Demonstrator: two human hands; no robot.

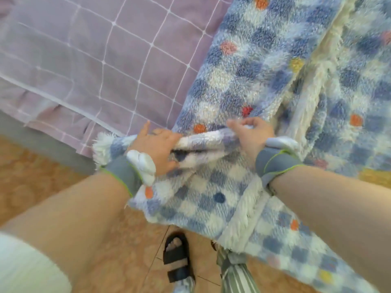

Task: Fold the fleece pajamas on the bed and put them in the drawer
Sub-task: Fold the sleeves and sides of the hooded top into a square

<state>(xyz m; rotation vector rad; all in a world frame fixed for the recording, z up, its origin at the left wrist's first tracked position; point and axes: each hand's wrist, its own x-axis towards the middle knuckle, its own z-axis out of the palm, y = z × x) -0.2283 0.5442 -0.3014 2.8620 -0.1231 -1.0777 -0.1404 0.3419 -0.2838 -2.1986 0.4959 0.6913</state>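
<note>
The fleece pajamas (pixel 249 66) are blue-and-white checked with coloured dots and white fluffy trim. They lie spread over the right side of the bed, and part hangs off the near edge toward the floor. My left hand (pixel 157 148) and my right hand (pixel 250 134) both grip a bunched roll of the fleece at the bed's edge, a short way apart. Each wrist wears a grey band. No drawer is in view.
A lilac checked bedsheet (pixel 88 56) covers the bed to the left of the pajamas, its edge hanging down. Below lies an orange tiled floor (pixel 31 176). My foot in a black sandal (pixel 176 259) stands close to the bed.
</note>
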